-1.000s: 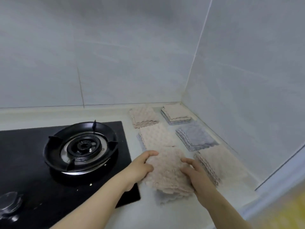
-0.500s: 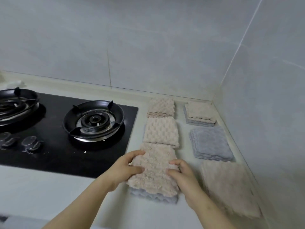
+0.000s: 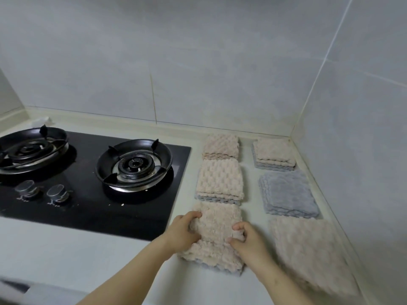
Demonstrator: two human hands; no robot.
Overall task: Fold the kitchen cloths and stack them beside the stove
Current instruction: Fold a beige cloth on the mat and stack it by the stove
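A beige textured cloth [image 3: 217, 225] lies on a small stack with a grey cloth under it, on the counter right of the black stove [image 3: 88, 190]. My left hand [image 3: 182, 233] grips its left edge with curled fingers. My right hand [image 3: 248, 241] grips its right edge the same way. Beyond it sit two more folded beige stacks [image 3: 219, 181] [image 3: 221, 146]. To the right are a beige-and-grey stack [image 3: 274, 154], a folded grey stack [image 3: 287, 192] and a larger beige cloth [image 3: 308, 249].
The stove has two burners [image 3: 134, 164] [image 3: 30, 148] and two knobs [image 3: 56, 192]. Tiled walls close the counter at the back and right, meeting in a corner [image 3: 293, 135]. A pale countertop [image 3: 77, 256] runs along the front.
My view has swung left and down, showing more stove. Both hands stay on the near beige cloth, drawn closer together with fingers curled over its edges.
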